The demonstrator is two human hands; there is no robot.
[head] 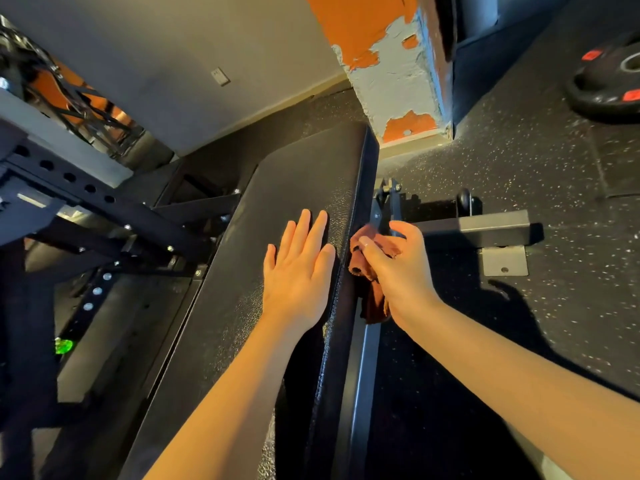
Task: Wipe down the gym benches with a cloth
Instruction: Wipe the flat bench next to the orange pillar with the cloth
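Note:
A long black padded gym bench (294,174) runs from the bottom of the view up to the middle. My left hand (298,268) lies flat on its top, fingers spread, holding nothing. My right hand (398,268) grips a brown-red cloth (372,292) and presses it against the bench's right side edge. Part of the cloth hangs down below the hand, beside the metal frame rail (363,375).
A black steel rack with holes (79,188) stands to the left. The bench's foot bar (485,230) and floor plate (505,261) lie to the right on speckled rubber flooring. An orange and grey peeling pillar (394,71) rises behind. Weight plates (609,77) lie at top right.

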